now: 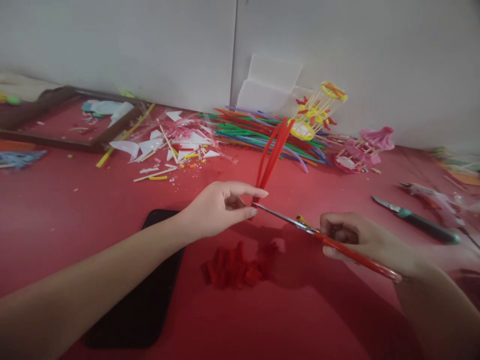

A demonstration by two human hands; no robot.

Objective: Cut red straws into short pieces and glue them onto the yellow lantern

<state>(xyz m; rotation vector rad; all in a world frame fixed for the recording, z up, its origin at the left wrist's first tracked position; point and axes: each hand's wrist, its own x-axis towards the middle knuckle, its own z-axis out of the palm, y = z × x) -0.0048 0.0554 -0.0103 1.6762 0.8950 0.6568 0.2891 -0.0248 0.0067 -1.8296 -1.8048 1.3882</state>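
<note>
Between its thumb and fingers, my left hand (213, 207) pinches several red pipe cleaners (275, 155), which stick up and lean to the right. My right hand (360, 240) is closed around the red handles of a pair of scissors (287, 218). The blade tips meet the pipe cleaners just beside my left fingertips; whether they are cutting through cannot be told. Below the hands, a small heap of short red pieces (236, 265) lies on the red table. Under my left forearm rests a black flat device (138, 295), partly covered.
Behind are a bundle of coloured pipe cleaners (243, 132), white and pink scraps (176, 145), a yellow craft piece (315, 112) and a pink one (365, 150). To the right lie a utility knife (416, 220) and a glue gun (435, 200). A dark frame (52, 140) lies left.
</note>
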